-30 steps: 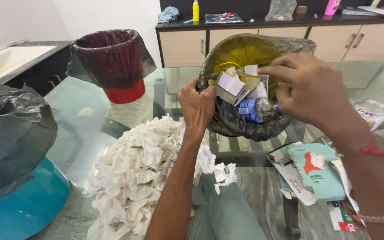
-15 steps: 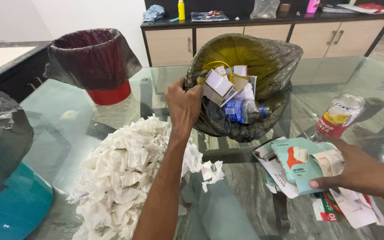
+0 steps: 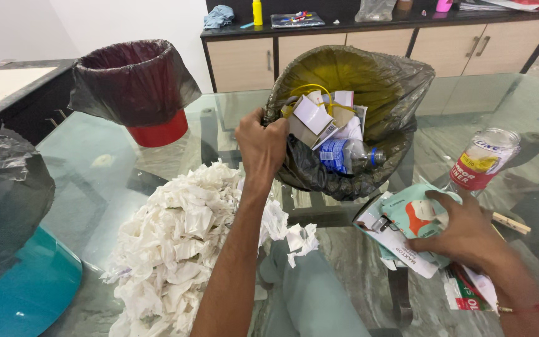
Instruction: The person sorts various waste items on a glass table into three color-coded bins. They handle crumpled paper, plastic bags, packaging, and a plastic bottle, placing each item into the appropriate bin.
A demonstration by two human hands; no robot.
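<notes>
My left hand [image 3: 261, 145] grips the rim of a yellow bin lined with a black bag [image 3: 369, 75], holding it tipped toward me on the glass table [image 3: 126, 181]. Inside lie cardboard scraps [image 3: 310, 115] and a crushed plastic bottle [image 3: 347, 156]. My right hand [image 3: 466, 228] rests on a teal pouch [image 3: 407, 215] atop flat paper packets [image 3: 400, 249], fingers curled over it. A large heap of crumpled white tissue [image 3: 176, 243] lies beside my left forearm.
A red bin with a dark liner [image 3: 133, 87] stands at the back left. A teal bin with a black bag [image 3: 7, 249] sits at the near left. A clear jar with a red label [image 3: 485, 159] lies on the right. Cabinets [image 3: 344, 43] line the back wall.
My right hand left the bin's mouth, came down to the right and closed over the teal pouch. The left hand kept its hold on the rim.
</notes>
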